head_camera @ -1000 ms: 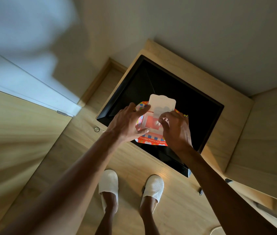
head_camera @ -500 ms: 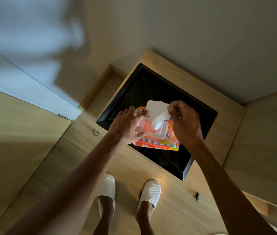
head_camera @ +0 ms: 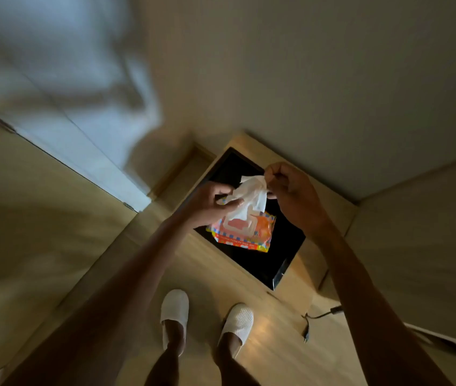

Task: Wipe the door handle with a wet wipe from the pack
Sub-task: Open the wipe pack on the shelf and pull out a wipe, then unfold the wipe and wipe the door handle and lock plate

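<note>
A pale door panel (head_camera: 76, 126) is filling the far left of the head view, blurred, with wooden flooring (head_camera: 54, 232) running beneath it. Moving right, the left hand (head_camera: 210, 203) is curling around the upper left end of the wet wipe pack (head_camera: 242, 232), fingers closed on it with the thumb pressing across the top, holding it up over a black tray-like surface (head_camera: 285, 246) set in a light wooden cabinet (head_camera: 299, 285). The pack is sitting with its long axis running from about ten o'clock to four o'clock, its printed face and open white flap frame facing the camera. A white wet wipe (head_camera: 250, 195) is stretching out of the opening, rising toward one o'clock. At its upper end the right hand (head_camera: 291, 196) is pinching the wipe between thumb and fingertips, the other fingers folded loosely into the palm. Below the hands, at six o'clock, two white slippers (head_camera: 174, 313) are standing on the floor, and a dark cable (head_camera: 321, 316) is lying just right of them.
</note>
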Available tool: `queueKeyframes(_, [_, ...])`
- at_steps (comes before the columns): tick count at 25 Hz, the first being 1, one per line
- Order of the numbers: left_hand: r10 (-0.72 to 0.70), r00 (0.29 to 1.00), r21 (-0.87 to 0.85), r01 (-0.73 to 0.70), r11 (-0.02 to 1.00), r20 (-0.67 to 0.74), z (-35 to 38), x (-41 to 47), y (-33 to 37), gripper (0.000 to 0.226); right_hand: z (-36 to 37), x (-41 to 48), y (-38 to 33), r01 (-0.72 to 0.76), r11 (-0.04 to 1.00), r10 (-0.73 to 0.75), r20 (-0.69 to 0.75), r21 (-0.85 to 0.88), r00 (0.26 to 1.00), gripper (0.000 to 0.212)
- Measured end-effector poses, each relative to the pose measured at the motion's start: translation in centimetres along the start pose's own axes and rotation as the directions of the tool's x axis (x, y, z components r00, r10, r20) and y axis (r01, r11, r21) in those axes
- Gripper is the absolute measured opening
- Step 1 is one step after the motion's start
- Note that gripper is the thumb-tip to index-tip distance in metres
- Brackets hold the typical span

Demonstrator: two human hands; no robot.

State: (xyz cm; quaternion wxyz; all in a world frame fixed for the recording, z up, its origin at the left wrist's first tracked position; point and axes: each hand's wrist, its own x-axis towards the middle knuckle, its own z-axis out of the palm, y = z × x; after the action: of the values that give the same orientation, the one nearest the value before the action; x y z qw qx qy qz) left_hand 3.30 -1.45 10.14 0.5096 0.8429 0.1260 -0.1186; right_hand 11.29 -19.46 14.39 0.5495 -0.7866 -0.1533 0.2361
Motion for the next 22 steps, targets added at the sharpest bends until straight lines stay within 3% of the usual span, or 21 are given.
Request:
queueKeyframes(4, [-0.08,0.979,-0.108,0.061,0.992,-0.188,-5.2,-5.3,6.5,0.026,-1.0,-2.0,-7.0,-0.124,0.973,0.132,-0.03,0.195,0.991,0.024])
queueKeyframes(7, [-0.082,0.971,-0.104,0.059,0.993,-0.225,-8.5,-10.4,10.5,0.027,-0.1,-4.1,-10.6,-0.239,0.928,0.217,0.104,0.287,0.971,0.021])
queueKeyframes(13, [-0.114,0.885,-0.151,0.05,0.987,-0.451,-14.8,-22.8,13.7,0.026,5.6,-9.7,-18.4,-0.216,0.924,0.033,0.495,0.317,0.868,0.026])
queueKeyframes(18, [-0.164,0.793,-0.231,0.03,0.973,-0.587,-18.2,-33.9,12.9,0.015,12.6,-13.7,-23.3,-0.188,0.955,0.024,0.571,0.23,0.82,0.014])
queueKeyframes(22, [-0.238,0.75,-0.323,0.035,0.946,-0.617,-18.7,-43.0,11.2,0.021,18.3,-19.0,-26.2,-0.258,0.916,0.0,0.645,0.306,0.764,0.013])
